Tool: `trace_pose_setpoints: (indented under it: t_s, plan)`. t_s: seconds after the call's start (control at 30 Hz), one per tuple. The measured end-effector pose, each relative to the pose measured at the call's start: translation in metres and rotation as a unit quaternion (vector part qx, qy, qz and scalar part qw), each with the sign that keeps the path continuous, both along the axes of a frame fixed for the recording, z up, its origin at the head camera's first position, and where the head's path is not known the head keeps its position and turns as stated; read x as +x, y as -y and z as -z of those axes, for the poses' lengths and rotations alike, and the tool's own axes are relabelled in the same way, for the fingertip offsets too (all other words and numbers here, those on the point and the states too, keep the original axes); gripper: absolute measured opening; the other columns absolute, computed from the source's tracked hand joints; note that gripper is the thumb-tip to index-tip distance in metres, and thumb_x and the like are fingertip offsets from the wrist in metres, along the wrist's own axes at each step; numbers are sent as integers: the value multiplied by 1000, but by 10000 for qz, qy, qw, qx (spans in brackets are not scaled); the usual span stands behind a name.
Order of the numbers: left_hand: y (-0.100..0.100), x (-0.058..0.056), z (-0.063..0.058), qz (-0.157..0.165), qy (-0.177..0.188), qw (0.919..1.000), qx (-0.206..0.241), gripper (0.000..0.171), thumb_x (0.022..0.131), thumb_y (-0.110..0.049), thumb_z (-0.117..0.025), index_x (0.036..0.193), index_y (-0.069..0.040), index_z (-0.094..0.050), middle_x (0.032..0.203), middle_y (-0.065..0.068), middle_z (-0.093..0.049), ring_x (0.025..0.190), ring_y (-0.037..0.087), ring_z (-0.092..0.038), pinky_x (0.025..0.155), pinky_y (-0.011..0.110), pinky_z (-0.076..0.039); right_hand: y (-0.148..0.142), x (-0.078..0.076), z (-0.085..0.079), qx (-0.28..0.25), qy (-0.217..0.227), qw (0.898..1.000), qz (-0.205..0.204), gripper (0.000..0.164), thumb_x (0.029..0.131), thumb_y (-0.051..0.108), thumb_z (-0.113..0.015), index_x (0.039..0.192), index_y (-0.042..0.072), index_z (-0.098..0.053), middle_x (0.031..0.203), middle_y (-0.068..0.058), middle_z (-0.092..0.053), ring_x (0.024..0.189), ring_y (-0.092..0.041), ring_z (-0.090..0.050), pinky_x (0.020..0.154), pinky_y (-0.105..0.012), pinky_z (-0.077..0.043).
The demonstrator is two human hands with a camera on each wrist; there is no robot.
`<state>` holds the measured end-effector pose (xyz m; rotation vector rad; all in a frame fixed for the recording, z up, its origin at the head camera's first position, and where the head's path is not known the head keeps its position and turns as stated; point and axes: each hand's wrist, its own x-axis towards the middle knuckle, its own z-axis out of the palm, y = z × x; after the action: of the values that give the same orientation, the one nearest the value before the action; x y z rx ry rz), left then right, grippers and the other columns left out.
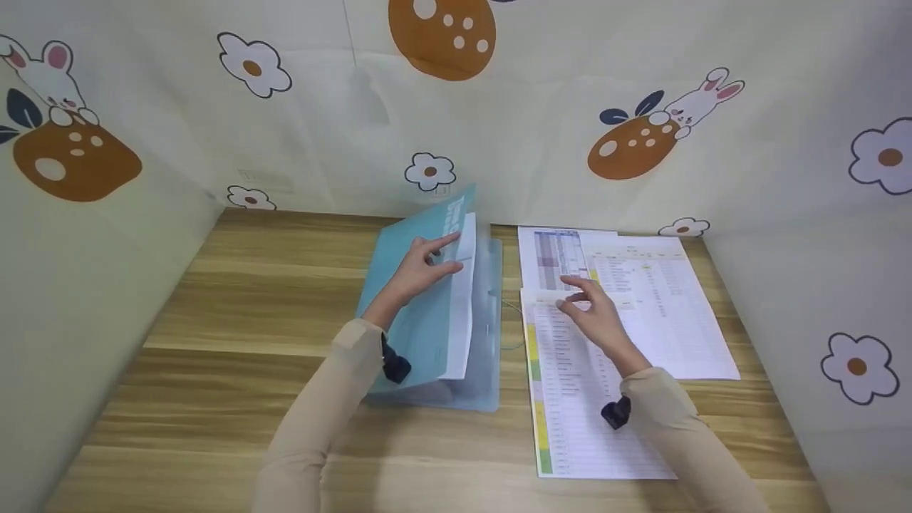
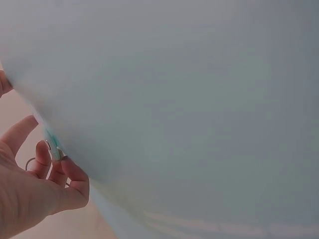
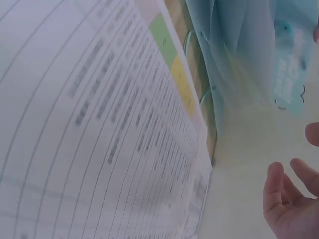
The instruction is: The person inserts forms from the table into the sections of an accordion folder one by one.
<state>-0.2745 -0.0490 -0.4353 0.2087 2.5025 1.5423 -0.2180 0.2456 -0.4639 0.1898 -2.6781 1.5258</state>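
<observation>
A light blue document folder [image 1: 417, 313] lies on the table with its front cover raised at an angle and white paper [image 1: 462, 320] under it. My left hand [image 1: 419, 269] grips the cover's free edge, index finger stretched along it. Seen from the left wrist, the cover [image 2: 189, 109] fills most of the view and the fingertips [image 2: 75, 172] meet at its edge. To the right, my right hand [image 1: 595, 317] hovers over a printed sheet [image 1: 577, 413] with colored cells down its left side. Its fingers are loosely bent and apart, holding nothing.
Another printed sheet [image 1: 677, 313] lies at the right, partly beneath the front one, beside a page with a dark table [image 1: 559, 256]. A thin elastic cord [image 1: 511, 348] loops out from the folder. Patterned cloth walls [image 1: 320, 142] enclose the wooden table [image 1: 249, 320].
</observation>
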Motion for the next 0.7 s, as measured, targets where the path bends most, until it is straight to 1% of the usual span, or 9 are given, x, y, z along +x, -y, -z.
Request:
trace_pose_setpoints:
  t_s: [0.03, 0.1, 0.2, 0.33, 0.43, 0.57, 0.7]
  plan:
    - [0, 0, 0, -6, 23, 10000, -2, 54, 80, -32, -63, 131, -31, -44, 108, 6, -34, 101, 21, -33, 76, 34, -38, -9, -2, 5, 81, 145, 9999, 26, 45, 82, 10, -60, 125, 5, -47, 123, -11, -42, 99, -26, -49, 73, -34, -42]
    - [0, 1, -1, -12, 50, 10000, 6, 54, 79, -33, -63, 130, -31, -44, 109, 6, -34, 102, 21, -33, 76, 35, -38, -22, -3, 7, 215, 406, 9989, 92, 51, 82, 14, -60, 129, 5, -42, 127, -13, -40, 103, -28, -46, 76, -39, -42]
    - [0, 1, -1, -26, 41, 10000, 40, 54, 79, -32, -63, 130, -31, -44, 108, 6, -35, 102, 21, -33, 77, 35, -38, -42, -2, 10, 362, 748, 9965, 81, 58, 82, 16, -60, 133, 5, -35, 129, -16, -36, 107, -31, -43, 78, -42, -41]
    - [0, 1, 0, 8, -44, 9999, 115, 53, 80, -29, -63, 130, -30, -45, 106, 7, -35, 100, 21, -34, 75, 34, -38, -63, 3, 13, 419, 1138, 9926, 69, 62, 81, 16, -61, 135, 3, -31, 130, -20, -35, 109, -34, -42, 80, -42, -41]
    - [0, 1, 0, 41, -92, 9999, 128, 53, 79, -29, -63, 129, -29, -46, 105, 7, -36, 97, 22, -35, 74, 33, -37, -76, 9, 17, 580, 1367, 9888, 137, 66, 81, 17, -62, 135, 2, -29, 130, -22, -33, 109, -35, -43, 80, -41, -41]
    - [0, 1, 0, 51, -96, 9999, 121, 53, 79, -29, -63, 129, -29, -46, 104, 7, -36, 96, 22, -35, 73, 33, -36, -91, 18, 24, 901, 1526, 9839, 252, 69, 80, 19, -63, 136, 1, -26, 131, -23, -31, 108, -36, -42, 80, -41, -40]
    - [0, 0, 0, 39, -57, 9999, 109, 53, 79, -29, -63, 130, -28, -46, 106, 7, -36, 98, 22, -34, 74, 34, -36, -101, 27, 29, 1222, 1492, 9804, 397, 70, 79, 20, -64, 135, 0, -27, 131, -24, -29, 106, -35, -42, 77, -41, -39]
